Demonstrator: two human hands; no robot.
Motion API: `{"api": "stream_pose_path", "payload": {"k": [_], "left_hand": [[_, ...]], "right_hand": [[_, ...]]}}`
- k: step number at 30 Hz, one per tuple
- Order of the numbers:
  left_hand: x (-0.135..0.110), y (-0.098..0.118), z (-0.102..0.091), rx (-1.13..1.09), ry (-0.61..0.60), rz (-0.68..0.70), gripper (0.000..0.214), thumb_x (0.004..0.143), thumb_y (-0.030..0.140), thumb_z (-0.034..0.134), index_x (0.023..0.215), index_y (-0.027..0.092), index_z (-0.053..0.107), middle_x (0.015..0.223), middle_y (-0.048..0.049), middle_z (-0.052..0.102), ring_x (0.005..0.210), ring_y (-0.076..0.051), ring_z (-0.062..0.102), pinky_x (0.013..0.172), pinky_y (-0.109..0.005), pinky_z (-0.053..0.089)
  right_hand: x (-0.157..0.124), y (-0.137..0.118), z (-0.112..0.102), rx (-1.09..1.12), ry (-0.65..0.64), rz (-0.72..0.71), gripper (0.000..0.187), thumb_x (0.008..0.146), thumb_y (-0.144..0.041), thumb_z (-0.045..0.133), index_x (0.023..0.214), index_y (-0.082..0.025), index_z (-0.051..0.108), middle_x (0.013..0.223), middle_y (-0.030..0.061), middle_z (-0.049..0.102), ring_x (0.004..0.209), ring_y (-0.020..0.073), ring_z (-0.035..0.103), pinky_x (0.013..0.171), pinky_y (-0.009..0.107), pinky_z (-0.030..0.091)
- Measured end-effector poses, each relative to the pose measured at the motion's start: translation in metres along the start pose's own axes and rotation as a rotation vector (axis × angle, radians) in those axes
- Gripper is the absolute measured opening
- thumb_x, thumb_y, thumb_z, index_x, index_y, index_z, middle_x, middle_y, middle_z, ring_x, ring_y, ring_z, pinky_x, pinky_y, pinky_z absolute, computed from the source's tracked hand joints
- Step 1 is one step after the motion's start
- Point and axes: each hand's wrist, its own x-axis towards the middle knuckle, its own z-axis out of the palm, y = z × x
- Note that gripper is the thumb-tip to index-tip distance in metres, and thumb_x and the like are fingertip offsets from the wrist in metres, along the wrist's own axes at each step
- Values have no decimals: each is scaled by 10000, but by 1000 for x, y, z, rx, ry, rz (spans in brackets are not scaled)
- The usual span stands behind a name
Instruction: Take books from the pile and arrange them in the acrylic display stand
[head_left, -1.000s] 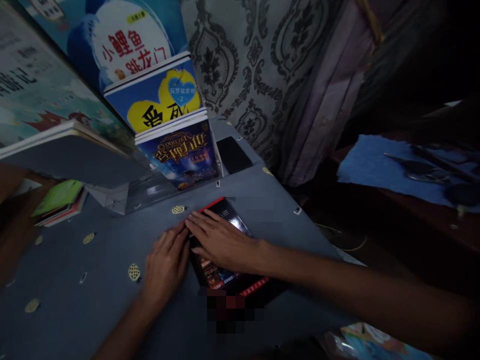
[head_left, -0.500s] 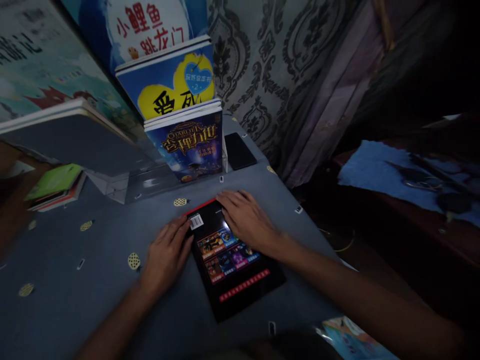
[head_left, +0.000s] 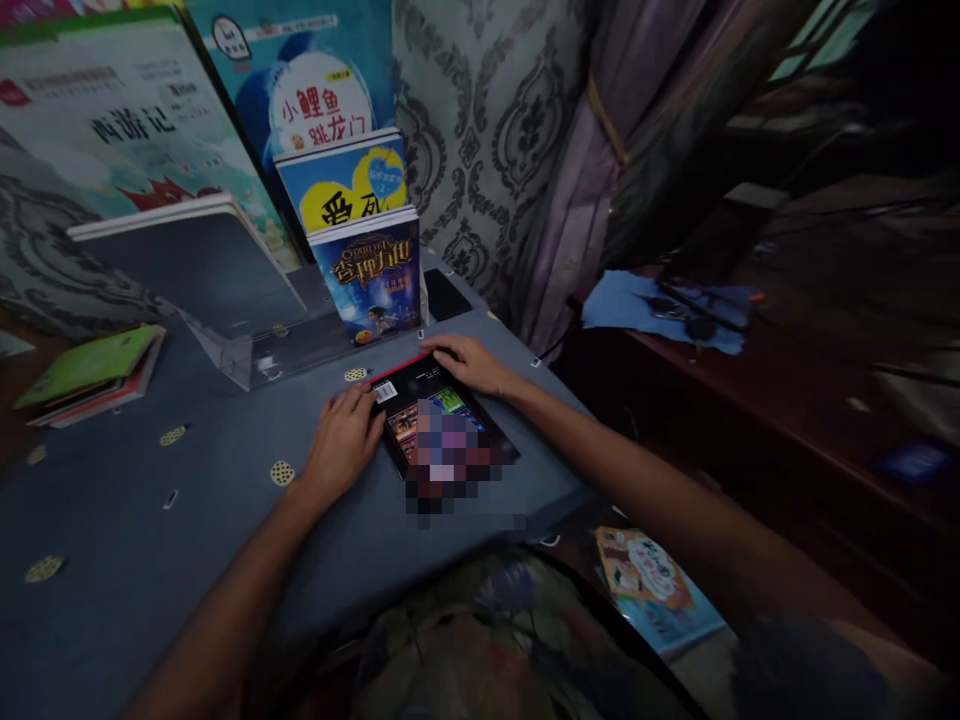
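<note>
A black book (head_left: 399, 403) lies face down on the grey tablecloth, its back cover showing a barcode and several colourful pictures. Its lower part is blurred by mosaic blocks. At the book's left edge rests my left hand (head_left: 345, 440), fingers stretched out and touching the upper left corner. My right hand (head_left: 466, 363) lies over the upper right corner, fingers extended and slightly bent along the top edge. Neither hand is wrapped round the book. Just beyond it, a blue book (head_left: 375, 285) with gold lettering stands upright in a clear book stand (head_left: 281, 352).
Behind stand a yellow-and-blue book (head_left: 341, 185) and taller picture books. A grey-backed book (head_left: 199, 255) leans at left, near a small stack with a green cover (head_left: 94, 365). A dark flat object (head_left: 448, 293) lies by the wall. Blue cloth (head_left: 667, 310) covers part of another surface.
The view has pulled back and shifted, showing my lap and more books. My right hand has slid off the book's pictures towards its upper right corner; my left hand stays at the left edge.
</note>
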Motion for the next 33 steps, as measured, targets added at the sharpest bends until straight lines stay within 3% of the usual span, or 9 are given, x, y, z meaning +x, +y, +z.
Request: {"api": "stream_pose_path", "payload": {"k": [4,8,13,16,20,27,33], "left_hand": [[7,-1,2,-22,6,43,335,988,228,434,1251,137,620,1392,-168,612,1293,-308,568,1137,-518,408],[30,3,14,-28,10,98,374,965,171,415,1272,142,628,1389,-151,618,1295,-287,573,1143,-487,419],[66,25,31,-47,37,175,372,988,245,441,1297,148,625,1355,-153,619,1281,-299,557,1101,-495,461],[72,42,35,-36,75,235,382,999,266,440,1291,123,639,1315,-178,601,1265,-317,524,1094,-515,454],[62,62,32,-45,59,306,375,1006,262,435,1283,137,655,1255,-173,588,1218,-316,512,1068,-537,464],[19,100,16,-115,-48,495,371,1023,316,459,1308,170,646,1289,-158,574,1227,-298,517,1046,-509,477],[0,111,8,-119,-81,621,364,1010,303,500,1335,189,620,1312,-159,600,1232,-304,543,1027,-526,487]], "right_hand": [[4,12,-5,185,-9,9,365,1006,-280,452,1277,-138,652,1168,107,746,1113,216,673,1002,407,508],[5,17,-6,238,-10,27,395,1017,-386,474,1275,-154,664,1151,104,761,1107,231,681,1013,418,506],[8,20,-7,210,2,-22,371,1024,-346,455,1248,-140,667,1138,102,764,1106,226,675,1034,413,485],[10,22,-8,196,-6,-29,346,1026,-303,444,1250,-147,657,1133,84,762,1083,203,679,1012,375,491],[12,23,-8,165,-8,-37,329,1028,-266,437,1249,-141,647,1129,77,759,1079,194,670,998,360,484],[12,18,-12,115,-27,-50,291,1015,-203,459,1236,-129,633,1132,81,762,1082,196,662,990,358,476],[9,14,-9,117,5,-18,294,1004,-158,464,1234,-131,646,1123,82,766,1097,191,671,1002,356,484]]}}
